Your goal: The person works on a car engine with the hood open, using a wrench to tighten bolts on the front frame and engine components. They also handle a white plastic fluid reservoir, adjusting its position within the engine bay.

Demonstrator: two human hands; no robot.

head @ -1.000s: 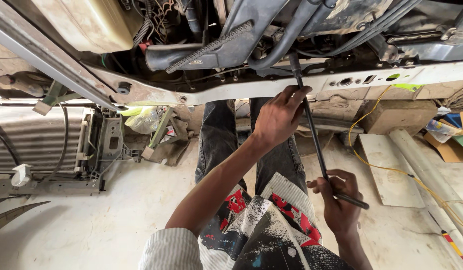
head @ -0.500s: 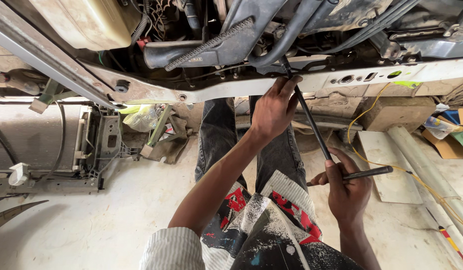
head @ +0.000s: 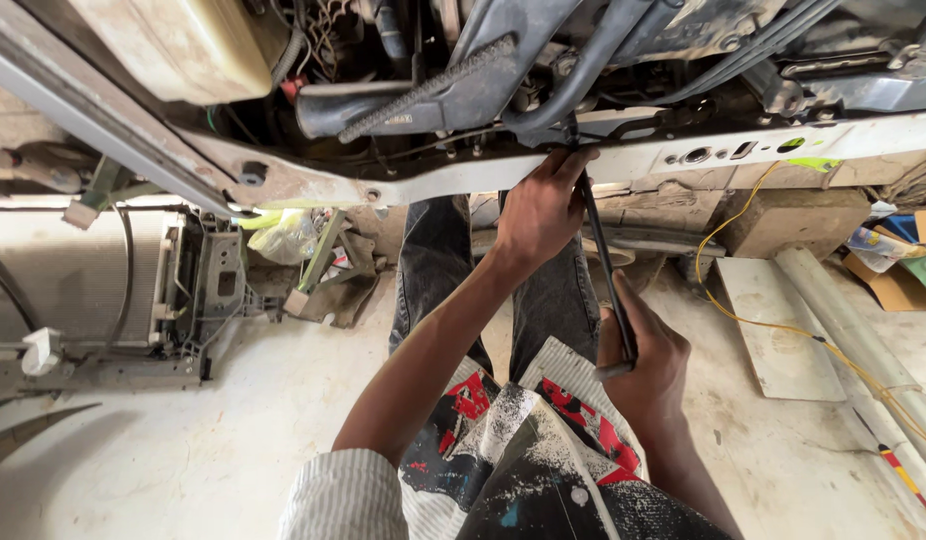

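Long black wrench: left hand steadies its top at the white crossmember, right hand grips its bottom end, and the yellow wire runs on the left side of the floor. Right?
Not quite. The head view shows the yellow wire on the right side of the floor. The rest holds: left hand at the wrench top by the white crossmember, right hand on its bottom end.

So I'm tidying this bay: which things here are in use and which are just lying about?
In use:
- long black wrench
- left hand, at the wrench's top end
- right hand, gripping its lower end
- white crossmember

Lying about:
- radiator unit
- yellow wire
- cardboard box
- pale pipe
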